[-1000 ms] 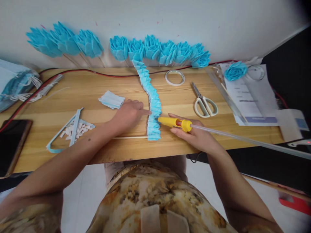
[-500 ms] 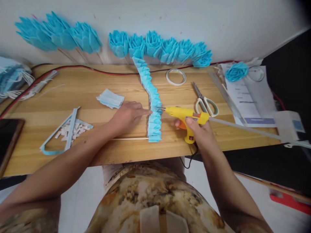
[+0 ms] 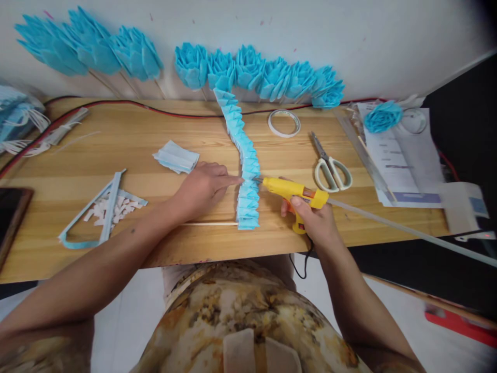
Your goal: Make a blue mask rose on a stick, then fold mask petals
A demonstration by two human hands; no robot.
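Observation:
A long strip of pleated light-blue pieces runs from the back of the table towards me. From its left side, my left hand reaches in with the index finger stretched out to the strip's edge; the other fingers are bent and hold nothing visible. My right hand is wrapped round the handle of a yellow hot glue gun, its fingers by the orange trigger. The metal nozzle meets the strip across from my left fingertip. A long clear glue stick sticks out behind the gun. A thin wooden stick lies by the strip's near end.
Blue flowers on sticks lean against the wall. Scissors and a tape roll lie right of the strip. Folded blue pieces, white scraps and a phone are to the left. Papers lie at right.
The glue gun has shifted slightly down along the strip, with its nozzle now closer to my left fingertip. My left hand keeps its place at the strip. The whole view has moved a little.

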